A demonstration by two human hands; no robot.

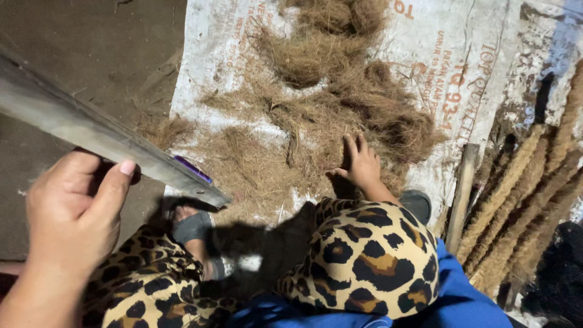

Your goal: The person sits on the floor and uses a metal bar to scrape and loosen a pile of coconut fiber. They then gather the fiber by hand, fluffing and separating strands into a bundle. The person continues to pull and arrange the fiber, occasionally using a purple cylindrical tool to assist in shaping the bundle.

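The left hand point(73, 212) is clamped on a stiff, probably wooden slat point(103, 136), while the right hand point(359, 163), fingers apart, presses into light, loose coconut fibre point(316, 121), best gathered in bunches.

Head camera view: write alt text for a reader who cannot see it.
A seated person's left hand grips a long flat stick, while the right hand presses into loose brown fibre spread on a white sack. Twisted fibre ropes lie at right.
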